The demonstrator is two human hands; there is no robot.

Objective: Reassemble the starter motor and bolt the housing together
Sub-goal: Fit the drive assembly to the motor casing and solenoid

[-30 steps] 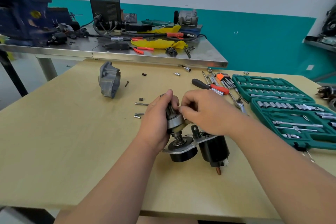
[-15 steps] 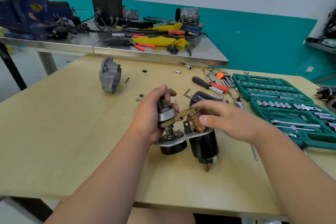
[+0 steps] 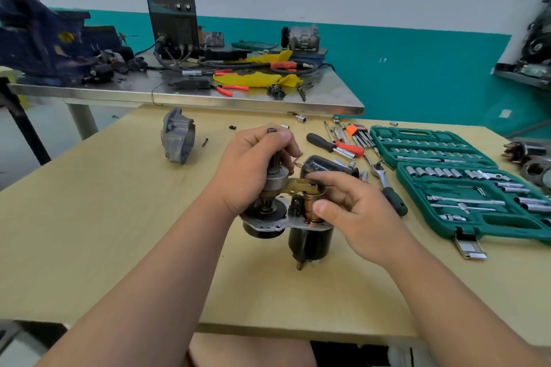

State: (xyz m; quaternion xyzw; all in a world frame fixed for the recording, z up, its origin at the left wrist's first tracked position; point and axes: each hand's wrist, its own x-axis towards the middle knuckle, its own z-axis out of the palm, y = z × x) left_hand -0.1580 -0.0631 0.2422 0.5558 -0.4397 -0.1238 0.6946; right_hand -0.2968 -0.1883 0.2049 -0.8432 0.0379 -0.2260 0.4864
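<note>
The starter motor (image 3: 310, 240) stands upright on the wooden table (image 3: 89, 232), its black solenoid body below a silver mounting plate (image 3: 269, 225). My left hand (image 3: 253, 164) grips the drive gear and shaft (image 3: 275, 174) that stick up from the plate. My right hand (image 3: 354, 208) pinches the copper-coloured plunger (image 3: 310, 202) on top of the solenoid, thumb in front and fingers over the brass shift fork (image 3: 298, 185). The grey nose housing (image 3: 178, 135) lies apart at the back left. A black cylindrical casing (image 3: 323, 164) lies just behind my hands.
Small bolts and screws (image 3: 205, 142) lie scattered behind my hands. A black-and-red screwdriver (image 3: 334, 146), a ratchet (image 3: 387, 188) and an open green socket set (image 3: 465, 188) fill the right side. A steel bench (image 3: 208, 95) with clutter stands behind.
My right hand has come off the drive gear and moved down to the solenoid plunger. My left hand now grips higher up, around the shaft. The view has shifted slightly.
</note>
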